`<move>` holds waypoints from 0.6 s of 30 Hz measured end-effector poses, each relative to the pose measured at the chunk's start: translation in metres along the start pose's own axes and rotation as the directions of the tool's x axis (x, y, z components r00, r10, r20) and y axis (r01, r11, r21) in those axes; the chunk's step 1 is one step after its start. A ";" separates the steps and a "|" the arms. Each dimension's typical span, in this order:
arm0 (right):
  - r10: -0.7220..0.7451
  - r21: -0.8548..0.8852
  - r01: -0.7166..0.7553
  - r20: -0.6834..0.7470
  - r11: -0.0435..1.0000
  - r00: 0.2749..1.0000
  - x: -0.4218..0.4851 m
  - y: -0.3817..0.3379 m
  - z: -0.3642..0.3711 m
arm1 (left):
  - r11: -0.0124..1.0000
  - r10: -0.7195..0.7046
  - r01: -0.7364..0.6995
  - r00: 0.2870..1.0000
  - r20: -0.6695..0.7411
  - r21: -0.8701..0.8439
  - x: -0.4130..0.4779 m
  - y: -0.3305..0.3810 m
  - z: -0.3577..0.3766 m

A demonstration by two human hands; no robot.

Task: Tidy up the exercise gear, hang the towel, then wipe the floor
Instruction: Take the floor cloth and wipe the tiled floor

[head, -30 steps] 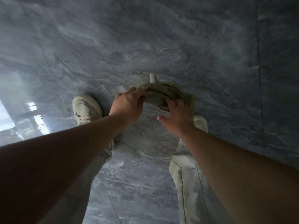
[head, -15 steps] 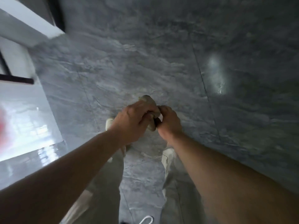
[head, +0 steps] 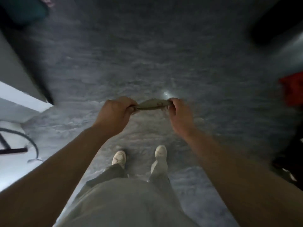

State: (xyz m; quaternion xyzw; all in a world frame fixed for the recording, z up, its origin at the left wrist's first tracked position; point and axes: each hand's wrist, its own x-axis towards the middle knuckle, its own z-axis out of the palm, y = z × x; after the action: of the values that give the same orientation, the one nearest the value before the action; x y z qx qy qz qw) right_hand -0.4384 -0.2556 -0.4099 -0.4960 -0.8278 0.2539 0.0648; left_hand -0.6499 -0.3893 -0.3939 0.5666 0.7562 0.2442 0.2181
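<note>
A small beige cloth (head: pixel 153 104) is stretched between my two hands, held out in front of me above the grey marble floor (head: pixel 147 59). My left hand (head: pixel 114 113) grips its left end with curled fingers. My right hand (head: pixel 178 112) pinches its right end. The cloth's ends are hidden inside my fists. The view is blurred.
My two white shoes (head: pixel 119 158) stand on the floor below the hands. A white wall corner (head: pixel 21 102) and a dark curved cable (head: pixel 31 141) lie at the left. A red object (head: pixel 291 89) sits at the right edge, a dark teal shape (head: pixel 24 9) at the top left.
I have risen from a crouch to standing. The cloth, bunched between my close hands before, is now pulled out flat as my hands moved apart.
</note>
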 end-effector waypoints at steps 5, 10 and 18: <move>0.152 0.120 -0.137 -0.122 0.983 0.981 -0.068 0.002 -0.075 | 0.990 0.140 -0.140 0.988 0.072 -0.003 0.013 0.061 -0.021; 0.242 0.089 -0.227 -0.234 0.970 0.942 -0.137 0.038 -0.121 | 0.945 0.321 -0.327 0.939 0.123 0.028 0.012 0.140 -0.013; 0.393 0.119 -0.375 -0.325 0.919 0.860 -0.277 0.130 -0.175 | 0.831 0.542 -0.555 0.824 0.166 0.037 -0.023 0.282 0.065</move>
State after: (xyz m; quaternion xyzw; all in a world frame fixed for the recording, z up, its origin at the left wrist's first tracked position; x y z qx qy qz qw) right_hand -0.1353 -0.3804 -0.2820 -0.6856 -0.6815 0.1928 0.1685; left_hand -0.3930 -0.3366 -0.2697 0.7852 0.5525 0.2217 0.1705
